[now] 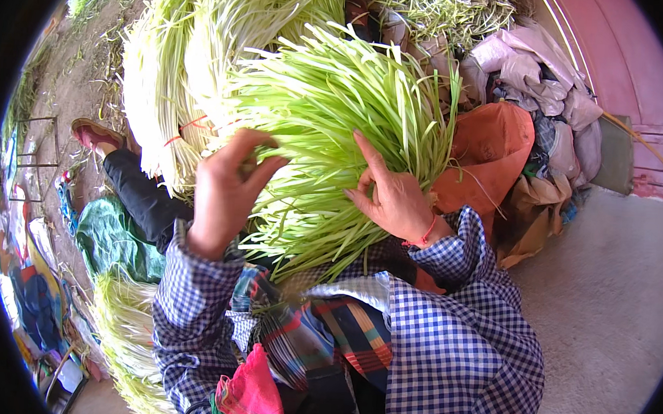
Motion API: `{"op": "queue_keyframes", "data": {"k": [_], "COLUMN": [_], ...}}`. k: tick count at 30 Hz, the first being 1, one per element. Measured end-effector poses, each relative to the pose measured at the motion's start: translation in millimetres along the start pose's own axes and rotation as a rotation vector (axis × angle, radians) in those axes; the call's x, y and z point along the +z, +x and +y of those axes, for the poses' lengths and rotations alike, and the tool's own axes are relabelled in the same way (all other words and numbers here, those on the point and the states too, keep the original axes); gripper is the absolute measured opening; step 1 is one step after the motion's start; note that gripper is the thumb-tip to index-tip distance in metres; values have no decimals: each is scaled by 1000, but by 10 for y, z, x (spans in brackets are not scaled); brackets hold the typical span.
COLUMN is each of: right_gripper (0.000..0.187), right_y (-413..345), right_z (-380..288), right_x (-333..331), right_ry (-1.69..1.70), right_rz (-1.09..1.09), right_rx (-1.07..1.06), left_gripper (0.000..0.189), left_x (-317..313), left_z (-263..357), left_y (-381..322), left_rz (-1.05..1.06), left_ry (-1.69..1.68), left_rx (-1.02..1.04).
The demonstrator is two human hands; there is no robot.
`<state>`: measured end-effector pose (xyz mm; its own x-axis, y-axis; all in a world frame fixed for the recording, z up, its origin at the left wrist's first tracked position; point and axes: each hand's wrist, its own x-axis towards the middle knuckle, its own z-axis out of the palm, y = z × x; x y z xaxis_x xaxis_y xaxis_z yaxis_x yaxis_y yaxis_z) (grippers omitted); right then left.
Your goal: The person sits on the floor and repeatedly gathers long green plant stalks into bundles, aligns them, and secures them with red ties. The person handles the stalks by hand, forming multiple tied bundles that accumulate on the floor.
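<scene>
A large fan of long, flat green leaves [326, 110], likely garlic chives, lies spread over my lap. Above its left part is my left hand [236, 184], thumb and forefinger curled towards each other; whether a leaf is between them cannot be told. My right hand [389, 193], with a red string at the wrist, hovers over the leaves' right side, forefinger stretched out and the other fingers bent, with nothing seen in it. Just beyond the left hand, pale bundles [162, 83] of similar leaves are tied with red bands [185, 130].
An orange sack [489, 142] and crumpled pale sacks [543, 89] lie at right, by a pink wall [631, 54]. Loose trimmings [446, 9] are heaped at the top. At left are a green sack [116, 239], another bundle [130, 331] and a metal frame [37, 163].
</scene>
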<state>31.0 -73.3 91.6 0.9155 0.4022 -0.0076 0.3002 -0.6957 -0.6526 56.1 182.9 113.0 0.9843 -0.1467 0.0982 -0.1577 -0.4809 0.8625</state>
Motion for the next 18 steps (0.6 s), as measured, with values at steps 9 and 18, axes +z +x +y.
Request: {"op": "queue_keyframes", "data": {"k": [9,18], "right_gripper": [88,84], "right_y": [-36,37], "right_z": [-17,33], "right_x": [-22,-30], "right_ry": [99,175], "right_rz": [103,164], "right_rx": [64,101], "left_gripper": [30,5], "left_x": [500,613], "left_z": [45,4], "left_y": [696,624], "left_rz": [-247,-75], "left_ry": [659,-428], "left_rx": [691,247]}}
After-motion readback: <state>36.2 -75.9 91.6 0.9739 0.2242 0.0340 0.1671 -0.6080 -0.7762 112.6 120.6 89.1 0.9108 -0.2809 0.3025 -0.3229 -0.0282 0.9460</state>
